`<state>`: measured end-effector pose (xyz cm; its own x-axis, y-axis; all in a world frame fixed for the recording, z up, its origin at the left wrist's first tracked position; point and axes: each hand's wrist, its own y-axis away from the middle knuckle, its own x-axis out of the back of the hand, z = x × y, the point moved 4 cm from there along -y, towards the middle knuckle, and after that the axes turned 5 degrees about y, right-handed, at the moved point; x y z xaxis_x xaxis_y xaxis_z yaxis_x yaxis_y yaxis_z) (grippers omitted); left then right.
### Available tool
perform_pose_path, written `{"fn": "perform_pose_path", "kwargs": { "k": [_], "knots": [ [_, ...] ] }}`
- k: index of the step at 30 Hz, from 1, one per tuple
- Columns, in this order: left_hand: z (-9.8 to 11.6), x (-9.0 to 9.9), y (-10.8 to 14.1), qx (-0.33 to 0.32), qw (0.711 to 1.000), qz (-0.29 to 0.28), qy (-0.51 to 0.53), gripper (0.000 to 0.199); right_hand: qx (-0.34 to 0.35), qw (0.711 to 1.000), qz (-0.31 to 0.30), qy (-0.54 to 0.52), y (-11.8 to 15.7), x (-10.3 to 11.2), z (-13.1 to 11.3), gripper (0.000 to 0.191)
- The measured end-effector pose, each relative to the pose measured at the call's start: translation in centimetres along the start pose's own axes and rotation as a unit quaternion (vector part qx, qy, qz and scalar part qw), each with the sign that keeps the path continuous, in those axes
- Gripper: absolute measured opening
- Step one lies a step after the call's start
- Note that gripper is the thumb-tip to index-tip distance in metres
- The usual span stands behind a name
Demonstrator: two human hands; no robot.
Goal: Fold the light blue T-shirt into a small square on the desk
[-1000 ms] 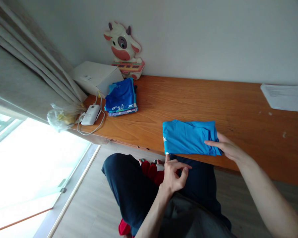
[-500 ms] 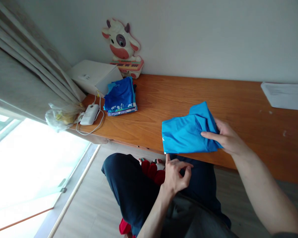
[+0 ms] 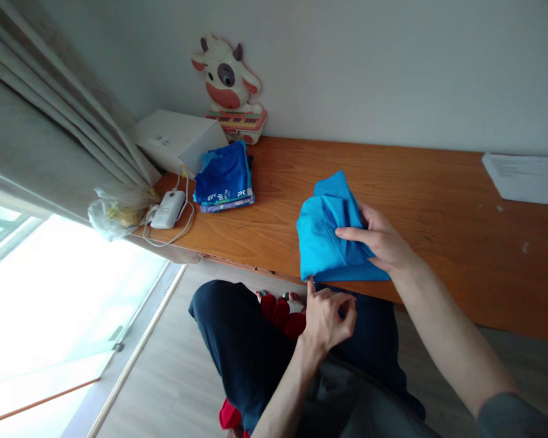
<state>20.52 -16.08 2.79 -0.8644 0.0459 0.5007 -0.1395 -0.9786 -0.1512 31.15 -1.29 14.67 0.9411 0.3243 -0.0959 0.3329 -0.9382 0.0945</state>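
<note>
At the left end of the brown, wood-grained worktop [image 3: 438, 201] I see a white, rounded plastic device [image 3: 168, 210] beside a crumpled, transparent plastic bag [image 3: 112, 213]. A tidy stack of folded blue fabric [image 3: 223, 175] lies just beside the white cardboard box [image 3: 176, 137], probably kept there out of the hands' way. Next, my left hand [image 3: 326, 316] grasps nothing that I can see; its straightened index finger touches the near left corner of the bright-blue, loosely bunched cloth [image 3: 326, 228], I judge to anchor it. My right hand [image 3: 383, 240] grasps that cloth, thumb above and fingers behind, presumably to govern its folds. Edges, in the same order: the stack bounds leftward travel; the worktop's front edge, where the cloth lies, limits movement toward the body; brown wood extends rightward to the white paper sheets [image 3: 530, 176].
</note>
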Motion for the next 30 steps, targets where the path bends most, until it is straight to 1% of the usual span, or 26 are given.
{"fn": "perform_pose_path", "kwargs": {
  "k": [5,9,12,15,19,22,24,27,30],
  "knots": [
    [0.0,0.3,-0.2,-0.009,1.000,0.008,-0.026,0.019,-0.010,0.999,-0.049,-0.021,-1.8,-2.5,0.2,0.067],
    [-0.2,0.1,-0.3,-0.006,0.999,0.008,-0.032,0.023,-0.023,0.997,-0.061,-0.035,-2.8,-3.8,0.4,0.070],
    [-0.4,-0.2,-0.4,-0.005,0.999,0.006,-0.043,0.027,-0.039,0.997,-0.062,-0.039,-3.3,-4.3,0.9,0.069],
    [-0.6,-0.4,-0.4,-0.007,0.998,0.004,-0.056,0.033,-0.047,0.995,-0.073,-0.041,-3.5,-4.6,1.3,0.071],
    [-0.8,-0.3,-0.4,-0.004,0.998,0.008,-0.059,0.043,-0.030,0.997,-0.069,-0.036,-3.3,-4.3,1.1,0.077],
    [-0.9,-0.2,-0.2,-0.003,0.998,0.007,-0.055,0.045,-0.027,0.999,-0.041,-0.022,-2.8,-2.9,0.7,0.075],
    [-1.0,-0.2,-0.1,0.003,0.999,0.002,-0.050,0.044,-0.038,0.999,-0.008,-0.013,-2.2,-1.1,0.7,0.070],
    [-1.1,-0.2,0.1,0.013,0.999,-0.005,-0.041,0.043,-0.050,0.997,0.054,-0.006,-1.0,2.8,1.2,0.062],
    [-1.2,-0.3,0.2,0.009,0.999,-0.007,-0.034,0.043,-0.067,0.991,0.112,0.012,0.2,7.4,2.6,0.054]
  ]
}}
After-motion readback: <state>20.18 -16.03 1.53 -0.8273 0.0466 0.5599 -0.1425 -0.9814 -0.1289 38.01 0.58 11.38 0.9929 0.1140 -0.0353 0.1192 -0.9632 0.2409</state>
